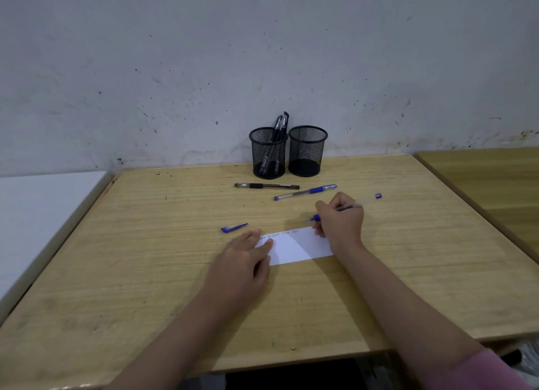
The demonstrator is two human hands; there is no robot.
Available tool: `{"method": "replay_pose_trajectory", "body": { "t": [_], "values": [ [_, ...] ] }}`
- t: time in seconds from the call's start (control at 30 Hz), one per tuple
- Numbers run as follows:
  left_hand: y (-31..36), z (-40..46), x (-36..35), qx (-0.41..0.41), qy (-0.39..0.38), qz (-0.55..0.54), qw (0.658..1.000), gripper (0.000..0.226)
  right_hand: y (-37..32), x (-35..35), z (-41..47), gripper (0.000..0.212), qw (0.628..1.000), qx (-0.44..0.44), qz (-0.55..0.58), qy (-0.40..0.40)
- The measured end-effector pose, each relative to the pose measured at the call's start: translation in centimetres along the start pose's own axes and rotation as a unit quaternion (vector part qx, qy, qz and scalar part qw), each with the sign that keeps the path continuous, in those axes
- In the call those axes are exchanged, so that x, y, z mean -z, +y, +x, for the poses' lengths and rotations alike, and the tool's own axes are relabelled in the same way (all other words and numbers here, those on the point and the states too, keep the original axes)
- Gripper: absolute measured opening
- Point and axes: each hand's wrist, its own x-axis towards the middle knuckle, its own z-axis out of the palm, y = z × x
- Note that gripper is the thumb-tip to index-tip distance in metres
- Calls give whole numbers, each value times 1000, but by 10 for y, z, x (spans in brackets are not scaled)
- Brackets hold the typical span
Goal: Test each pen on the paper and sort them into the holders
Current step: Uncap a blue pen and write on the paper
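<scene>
Two hands are busy: right hand (339, 218) fingers (320, 230) curl round a blue pen (354, 206), tip at the paper (300, 248); left hand (248, 260) lies flat, pinning it. Should that press slacken, the slip could skid across the surface (145, 258).

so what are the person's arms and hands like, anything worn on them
Both forearms are bare. The right arm has a pink sleeve pushed up near the elbow, seen at the bottom right corner. No sleeve shows on the left arm. No gloves, watch or rings are visible on the left hand or right hand.
</scene>
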Motion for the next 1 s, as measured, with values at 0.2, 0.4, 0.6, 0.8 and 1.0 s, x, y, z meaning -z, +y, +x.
{"method": "replay_pose_trajectory", "body": {
  "t": [0.2, 0.4, 0.6, 0.8, 1.0],
  "values": [
    [-10, 11, 11, 27, 73, 5, 997, 38, -6, 3, 1, 41, 995, -52, 88, 6],
    [-26, 28, 23, 108, 102, 16, 989, 33, -18, 4, -4, 21, 993, -42, 110, -12],
    [-22, 37, 28, 146, 112, -58, 981, 16, -28, 13, -12, 20, 992, -28, 118, -33],
    [19, 37, 47, 121, 125, -271, 947, 16, -47, 13, -26, 15, 990, 32, 98, -95],
    [46, 32, 61, 76, 135, -331, 931, 24, -58, 12, -35, 15, 984, 63, 108, -127]
  ]
}}
